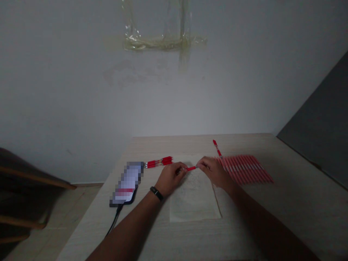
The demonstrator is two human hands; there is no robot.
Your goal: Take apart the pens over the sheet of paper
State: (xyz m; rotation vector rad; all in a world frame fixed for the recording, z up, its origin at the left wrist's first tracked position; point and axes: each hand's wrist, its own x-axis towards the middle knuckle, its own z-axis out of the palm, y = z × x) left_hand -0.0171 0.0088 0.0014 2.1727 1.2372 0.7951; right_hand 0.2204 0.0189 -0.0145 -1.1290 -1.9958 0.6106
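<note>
Between my two hands a slim red pen (191, 168) with a silvery tip at its right end is held almost level. My left hand (170, 175) pinches its left end, and that end is hidden by the fingers. At the silvery right end, the fingertips of my right hand (213, 171) are pressed together. Beneath both hands lies a pale sheet (193, 208) with faint marks. Several similar red pens (159, 162) form a small bundle beyond my left hand. Past my right hand, one more red pen (218, 148) lies slanted.
To the right, several long red sticks (247, 168), perhaps pen barrels, lie side by side. A phone (126, 185) with a blurred screen rests on the left, its black cable (112, 223) trailing forward. The wooden table (304, 203) meets a taped wall (231, 90); dark wooden furniture (24, 185) stands left.
</note>
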